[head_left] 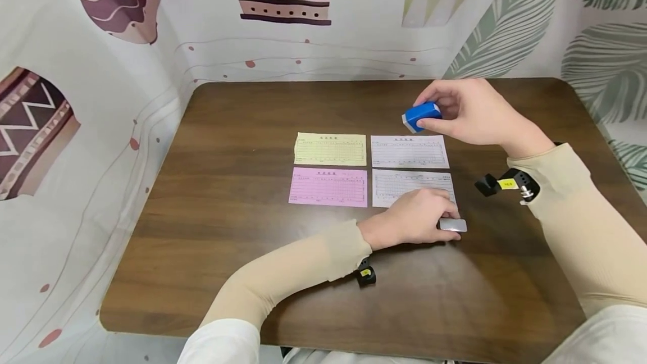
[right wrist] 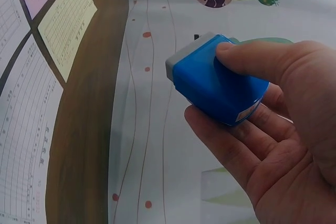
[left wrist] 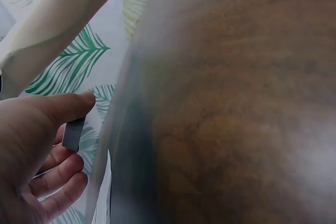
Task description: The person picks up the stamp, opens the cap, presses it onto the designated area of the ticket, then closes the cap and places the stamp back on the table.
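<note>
My right hand point(head_left: 477, 110) pinches a blue stamp point(head_left: 424, 112) above the far edge of the upper white form point(head_left: 409, 153). The right wrist view shows the thumb on the broad face of the stamp point(right wrist: 215, 80), fingers beneath, its grey end pointing away from the palm. My left hand point(head_left: 417, 217) grips a small flat silver-grey rectangular piece point(head_left: 453, 226) between thumb and fingers. It lies across the lower right corner of the lower white form point(head_left: 394, 183), hiding part of it. In the left wrist view one edge of the grey piece point(left wrist: 74, 135) shows below the thumb.
A yellow form point(head_left: 331, 150) and a pink form point(head_left: 328, 187) lie left of the white ones, together making a two-by-two layout. They rest on a dark wooden table point(head_left: 217, 184) with rounded corners. A patterned cloth point(head_left: 364, 49) hangs behind and at the sides.
</note>
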Available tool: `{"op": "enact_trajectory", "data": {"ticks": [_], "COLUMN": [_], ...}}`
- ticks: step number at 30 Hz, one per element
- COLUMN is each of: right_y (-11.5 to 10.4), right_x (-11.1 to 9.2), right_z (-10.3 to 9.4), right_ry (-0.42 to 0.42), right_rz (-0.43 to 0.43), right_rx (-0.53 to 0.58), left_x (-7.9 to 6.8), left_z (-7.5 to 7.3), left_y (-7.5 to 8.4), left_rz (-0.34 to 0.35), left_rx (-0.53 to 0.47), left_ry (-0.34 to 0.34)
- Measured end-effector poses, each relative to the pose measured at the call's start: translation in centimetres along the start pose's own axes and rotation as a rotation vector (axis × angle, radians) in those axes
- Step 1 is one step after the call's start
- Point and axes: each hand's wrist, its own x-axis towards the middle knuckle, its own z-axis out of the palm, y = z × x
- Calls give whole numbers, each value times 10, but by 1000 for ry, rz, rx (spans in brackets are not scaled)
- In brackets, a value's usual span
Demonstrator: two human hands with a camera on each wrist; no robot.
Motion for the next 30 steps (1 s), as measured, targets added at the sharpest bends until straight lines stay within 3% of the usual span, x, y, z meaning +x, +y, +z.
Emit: {"op": "enact_trajectory", "data": {"ticks": [8, 17, 30], "right_y": [5, 13, 23], "right_x": [-2, -5, -13], "right_z": [-4, -6, -8], "right_ry": [3, -4, 9], "right_rz": [2, 31, 35], "right_rx": [-1, 16, -4], "left_x": [7, 10, 15], "left_z": [7, 15, 21], "left_y": [-1, -2, 2], "left_rz": [-46, -50, -45], "left_rx": [21, 26, 75], "left_ry": [-29, -30, -89]}}
